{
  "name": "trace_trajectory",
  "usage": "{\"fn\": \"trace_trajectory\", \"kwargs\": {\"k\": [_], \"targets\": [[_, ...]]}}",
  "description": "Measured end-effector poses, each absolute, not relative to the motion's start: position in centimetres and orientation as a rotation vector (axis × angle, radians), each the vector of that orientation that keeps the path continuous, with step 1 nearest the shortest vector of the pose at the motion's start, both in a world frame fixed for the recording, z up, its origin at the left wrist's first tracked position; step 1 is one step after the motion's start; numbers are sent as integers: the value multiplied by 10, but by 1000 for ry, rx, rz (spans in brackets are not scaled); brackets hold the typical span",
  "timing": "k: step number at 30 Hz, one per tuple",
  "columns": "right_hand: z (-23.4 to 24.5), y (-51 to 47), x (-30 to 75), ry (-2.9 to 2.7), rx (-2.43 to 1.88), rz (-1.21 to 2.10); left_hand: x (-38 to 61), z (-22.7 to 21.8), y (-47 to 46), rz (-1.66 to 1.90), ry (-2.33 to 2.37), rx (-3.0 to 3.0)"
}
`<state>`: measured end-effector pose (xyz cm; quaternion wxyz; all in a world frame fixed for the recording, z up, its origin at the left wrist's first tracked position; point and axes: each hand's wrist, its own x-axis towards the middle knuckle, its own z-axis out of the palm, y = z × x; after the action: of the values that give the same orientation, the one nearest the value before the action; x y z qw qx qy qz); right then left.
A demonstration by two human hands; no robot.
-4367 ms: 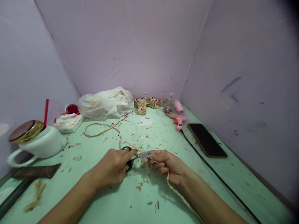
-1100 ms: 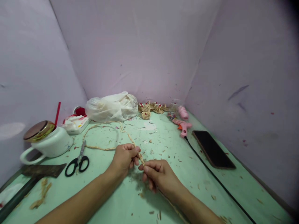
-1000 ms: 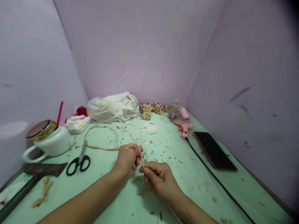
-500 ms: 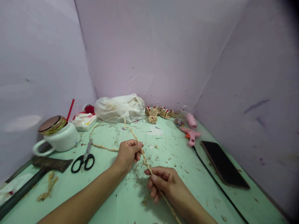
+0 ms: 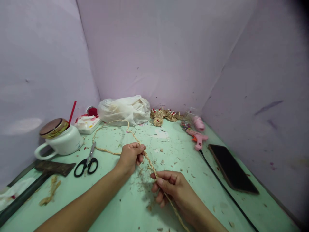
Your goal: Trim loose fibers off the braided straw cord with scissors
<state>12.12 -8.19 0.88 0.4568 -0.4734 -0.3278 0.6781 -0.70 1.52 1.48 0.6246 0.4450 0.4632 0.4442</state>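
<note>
A thin straw-coloured braided cord (image 5: 150, 163) runs slantwise between my hands. My left hand (image 5: 131, 156) pinches it at the upper end of this stretch, thumb against fingers. Closer to me, my right hand (image 5: 172, 190) holds the cord between thumb and forefinger, the other fingers curled loosely. From the right hand the cord trails down past the bottom edge. Beyond the left hand it loops over the table to the left and comes back near the left wrist. Scissors (image 5: 88, 162) with black handles lie left of my left hand, blade tips close to the loop.
A white mug (image 5: 64, 141), a hammer-like tool (image 5: 54, 168) and a tissue pack (image 5: 87, 124) are on the left. A plastic bag (image 5: 124, 111) and woven straw pieces (image 5: 166, 115) lie at the back. To the right are a pink glue gun (image 5: 198, 139), its cord, and a phone (image 5: 233, 169).
My left hand has shifted slightly left and up along the view, so the gap between the hands is a little wider. Both still hold the cord.
</note>
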Motion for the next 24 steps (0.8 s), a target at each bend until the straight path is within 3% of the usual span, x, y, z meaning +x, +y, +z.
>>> {"fn": "trace_trajectory", "kwargs": {"k": [8,13,18,21,24], "targets": [[12,-81,120,-778,-1255,1484,-3,12,10,733,1133,1156],[11,-80,123,-746,-1251,1495,-35,39,18,578,1305,1438],[10,-80,122,-674,-1276,1487,-112,61,18,190,2042,2220],[10,-80,120,-679,-1269,1504,-140,51,10,-123,2232,2187],[11,-80,120,-689,-1269,1497,-146,39,5,-177,2260,2136]]}}
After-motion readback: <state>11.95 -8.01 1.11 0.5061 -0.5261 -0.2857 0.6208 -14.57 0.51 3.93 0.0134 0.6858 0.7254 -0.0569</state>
